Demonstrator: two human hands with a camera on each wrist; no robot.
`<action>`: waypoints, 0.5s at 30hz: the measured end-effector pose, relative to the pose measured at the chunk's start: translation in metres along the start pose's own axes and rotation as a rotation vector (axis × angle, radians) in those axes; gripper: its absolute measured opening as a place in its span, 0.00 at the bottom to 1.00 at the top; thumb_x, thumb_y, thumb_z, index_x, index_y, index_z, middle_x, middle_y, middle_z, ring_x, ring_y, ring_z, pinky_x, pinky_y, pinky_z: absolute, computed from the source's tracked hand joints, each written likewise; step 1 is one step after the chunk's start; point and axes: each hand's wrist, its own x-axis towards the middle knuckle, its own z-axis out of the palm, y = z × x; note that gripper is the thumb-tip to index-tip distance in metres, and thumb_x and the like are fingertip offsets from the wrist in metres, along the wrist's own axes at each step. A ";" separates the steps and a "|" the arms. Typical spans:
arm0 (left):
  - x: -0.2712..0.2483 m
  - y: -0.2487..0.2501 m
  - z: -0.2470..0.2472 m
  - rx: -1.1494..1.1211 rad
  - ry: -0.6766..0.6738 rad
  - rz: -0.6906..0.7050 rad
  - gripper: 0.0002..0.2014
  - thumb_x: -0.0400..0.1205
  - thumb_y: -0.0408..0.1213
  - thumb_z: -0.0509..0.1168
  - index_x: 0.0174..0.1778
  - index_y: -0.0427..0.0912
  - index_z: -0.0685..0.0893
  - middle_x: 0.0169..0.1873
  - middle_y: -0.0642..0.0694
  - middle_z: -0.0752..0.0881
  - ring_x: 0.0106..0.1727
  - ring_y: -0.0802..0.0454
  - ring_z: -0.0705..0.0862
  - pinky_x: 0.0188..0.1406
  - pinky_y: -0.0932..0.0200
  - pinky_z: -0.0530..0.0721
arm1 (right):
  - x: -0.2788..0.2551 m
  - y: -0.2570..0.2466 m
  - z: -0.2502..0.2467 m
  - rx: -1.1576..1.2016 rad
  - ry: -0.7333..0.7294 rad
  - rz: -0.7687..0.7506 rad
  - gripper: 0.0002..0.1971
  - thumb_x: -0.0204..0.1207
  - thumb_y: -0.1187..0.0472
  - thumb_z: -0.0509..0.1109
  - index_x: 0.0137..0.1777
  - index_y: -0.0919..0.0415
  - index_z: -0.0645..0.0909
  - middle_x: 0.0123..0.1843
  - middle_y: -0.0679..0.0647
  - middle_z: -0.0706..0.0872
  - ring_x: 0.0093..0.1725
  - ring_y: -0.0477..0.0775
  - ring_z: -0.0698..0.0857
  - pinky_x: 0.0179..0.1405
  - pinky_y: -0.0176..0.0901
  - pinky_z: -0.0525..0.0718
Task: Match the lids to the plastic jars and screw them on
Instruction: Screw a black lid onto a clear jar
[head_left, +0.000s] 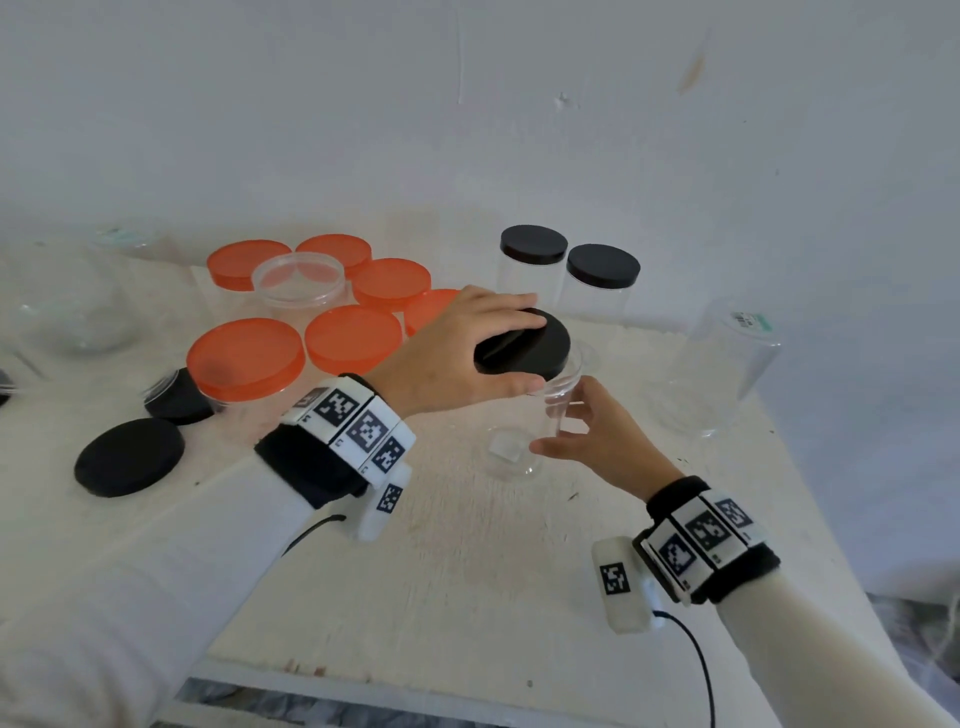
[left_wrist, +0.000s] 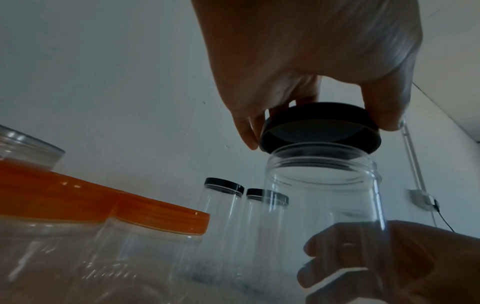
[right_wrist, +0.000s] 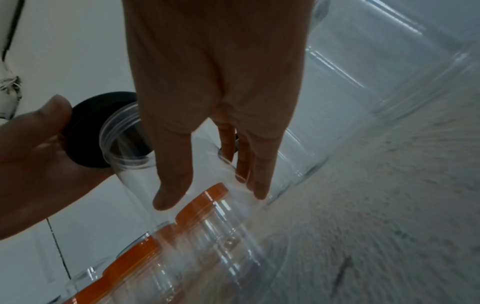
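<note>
A round black plastic lid (head_left: 522, 349), pinched in the left hand (head_left: 457, 348), was held tilted over the clear plastic jar (head_left: 540, 415) clasped by the right hand (head_left: 597, 441); levelling and twisting were judged next.

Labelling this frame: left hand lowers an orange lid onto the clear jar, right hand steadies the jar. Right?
Not quite: the lid in the left hand is black, not orange, as the head and left wrist views show. The rest stands: it is over the clear jar, which the right hand steadies.

Head view above; wrist views close below.
</note>
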 end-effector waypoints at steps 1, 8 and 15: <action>0.002 0.001 0.002 0.008 -0.010 0.002 0.35 0.70 0.64 0.62 0.70 0.48 0.78 0.73 0.52 0.74 0.68 0.61 0.65 0.65 0.72 0.59 | 0.000 0.000 0.000 0.003 0.003 -0.002 0.30 0.63 0.62 0.82 0.62 0.56 0.71 0.60 0.46 0.79 0.62 0.46 0.79 0.50 0.35 0.84; 0.010 0.008 0.007 0.023 -0.079 -0.022 0.36 0.70 0.63 0.64 0.70 0.46 0.77 0.73 0.51 0.74 0.70 0.55 0.66 0.68 0.62 0.62 | -0.002 0.002 0.001 0.015 0.012 -0.014 0.23 0.64 0.62 0.81 0.52 0.55 0.71 0.60 0.47 0.79 0.61 0.47 0.79 0.50 0.38 0.84; 0.013 0.009 0.015 -0.002 -0.078 -0.065 0.31 0.73 0.54 0.68 0.72 0.46 0.75 0.75 0.50 0.71 0.72 0.52 0.63 0.69 0.59 0.62 | 0.000 0.000 0.001 0.001 -0.001 -0.014 0.28 0.65 0.62 0.81 0.60 0.62 0.70 0.57 0.43 0.78 0.61 0.48 0.80 0.56 0.45 0.85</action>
